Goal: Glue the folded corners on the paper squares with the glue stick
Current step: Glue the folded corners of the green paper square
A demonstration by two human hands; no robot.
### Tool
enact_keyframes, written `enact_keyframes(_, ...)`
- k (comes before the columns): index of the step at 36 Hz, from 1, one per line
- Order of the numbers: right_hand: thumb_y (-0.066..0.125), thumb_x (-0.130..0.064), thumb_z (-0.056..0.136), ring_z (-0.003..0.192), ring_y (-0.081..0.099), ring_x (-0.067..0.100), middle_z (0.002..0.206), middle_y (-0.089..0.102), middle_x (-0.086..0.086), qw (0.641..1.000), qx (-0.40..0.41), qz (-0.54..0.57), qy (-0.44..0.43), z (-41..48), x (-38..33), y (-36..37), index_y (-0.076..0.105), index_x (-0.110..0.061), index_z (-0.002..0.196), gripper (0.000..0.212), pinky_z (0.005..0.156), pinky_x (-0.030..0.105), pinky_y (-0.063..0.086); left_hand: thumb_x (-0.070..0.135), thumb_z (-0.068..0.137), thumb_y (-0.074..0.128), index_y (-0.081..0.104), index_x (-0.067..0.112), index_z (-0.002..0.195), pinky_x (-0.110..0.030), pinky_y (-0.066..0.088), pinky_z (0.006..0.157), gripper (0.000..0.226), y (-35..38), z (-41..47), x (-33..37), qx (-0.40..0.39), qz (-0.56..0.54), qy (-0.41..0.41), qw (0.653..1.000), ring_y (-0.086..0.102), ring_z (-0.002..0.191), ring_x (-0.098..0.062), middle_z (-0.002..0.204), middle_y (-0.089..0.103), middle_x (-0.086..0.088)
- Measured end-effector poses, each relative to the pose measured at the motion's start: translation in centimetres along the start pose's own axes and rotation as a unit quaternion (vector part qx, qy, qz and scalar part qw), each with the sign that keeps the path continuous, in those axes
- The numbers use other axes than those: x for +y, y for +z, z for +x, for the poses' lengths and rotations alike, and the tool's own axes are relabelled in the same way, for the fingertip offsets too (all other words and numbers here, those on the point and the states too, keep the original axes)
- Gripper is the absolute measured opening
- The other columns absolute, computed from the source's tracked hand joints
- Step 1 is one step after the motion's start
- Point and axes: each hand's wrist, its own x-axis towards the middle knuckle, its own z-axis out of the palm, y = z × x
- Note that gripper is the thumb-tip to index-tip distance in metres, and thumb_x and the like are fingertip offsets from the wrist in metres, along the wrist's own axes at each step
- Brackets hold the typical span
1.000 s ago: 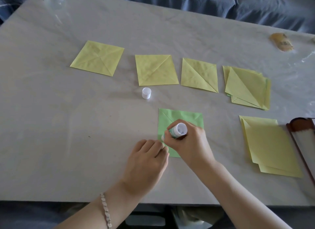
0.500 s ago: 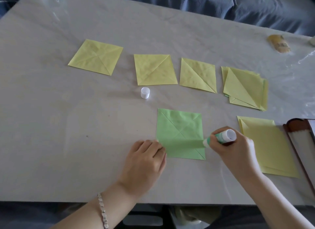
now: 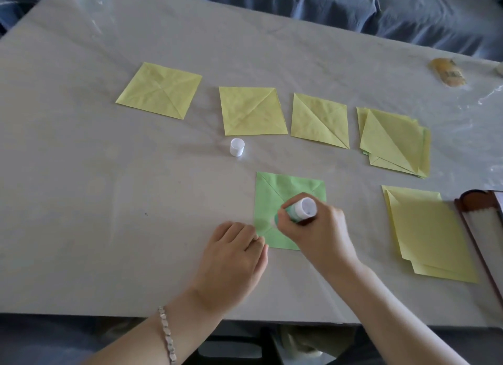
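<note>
The grey table (image 3: 109, 228) holds three yellow paper squares (image 3: 251, 111) in a far row, with a pile of folded yellow ones (image 3: 394, 141) at its right end. Nearer lie a white cap (image 3: 237, 147), a green square (image 3: 275, 198), and on the right a stack of yellow sheets (image 3: 430, 234).

My left hand (image 3: 231, 261) has one ornament: a slim silver-coloured bracelet of small faceted metal links (image 3: 166, 334), strung in a single row around the wrist, at about seven o'clock in my view. My right hand (image 3: 321, 236) is unadorned, and my left forearm (image 3: 130, 343) and right forearm (image 3: 402, 324), toward five o'clock, are bare to the lower edge.
</note>
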Motion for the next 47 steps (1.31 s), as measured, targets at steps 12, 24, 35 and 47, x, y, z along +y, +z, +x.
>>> enact_keyframes(12, 0.071, -0.013, 0.071, 0.063, 0.054, 0.018, 0.067, 0.061, -0.002, 0.999, -0.01, -0.007, -0.036, -0.4, 0.2, 1.1, 0.06, -0.009, 0.066, 0.012, 0.054, 0.032, 0.045, 0.012, 0.079, 0.059, 0.064, 0.008, 0.061, -0.028, 0.04, 0.072, 0.019, -0.2, 0.0, 0.1, -0.005, -0.015, -0.017, 1.0, 0.055, 0.063, -0.021, 0.067, 0.06, -0.003)
enact_keyframes(24, 0.074, -0.012, 0.069, 0.059, 0.053, 0.017, 0.057, 0.06, 0.0, 0.998, 0.048, -0.037, 0.007, -1.3, 3.3, -2.3, 0.062, -0.014, 0.064, 0.013, 0.051, 0.024, 0.041, 0.013, 0.081, 0.057, 0.067, 0.008, 0.062, -0.028, 0.042, 0.073, 0.022, -0.3, 0.2, 0.1, -0.03, 0.003, -0.018, 0.999, 0.061, 0.064, -0.02, 0.066, 0.062, -0.002)
enact_keyframes(35, 0.071, -0.01, 0.07, 0.059, 0.051, 0.021, 0.056, 0.06, 0.002, 0.991, 0.077, -0.089, 0.061, -1.6, 4.6, -5.6, 0.061, -0.015, 0.062, 0.014, 0.052, 0.015, 0.039, 0.015, 0.079, 0.058, 0.065, 0.01, 0.058, -0.029, 0.042, 0.069, 0.023, -0.2, 0.1, -0.4, -0.044, -0.01, -0.023, 0.999, 0.058, 0.064, -0.019, 0.066, 0.061, -0.001)
enact_keyframes(47, 0.069, -0.019, 0.072, 0.049, 0.039, 0.008, 0.051, 0.053, 0.001, 0.999, 0.052, -0.005, 0.002, 1.5, -0.3, -0.7, 0.061, -0.008, 0.067, 0.014, 0.047, 0.016, 0.033, 0.038, 0.075, 0.05, 0.05, 0.022, 0.119, -0.025, 0.025, 0.101, 0.047, -1.4, 1.3, -3.2, -0.159, -0.102, -0.119, 0.975, 0.04, 0.127, -0.015, 0.122, 0.059, 0.007)
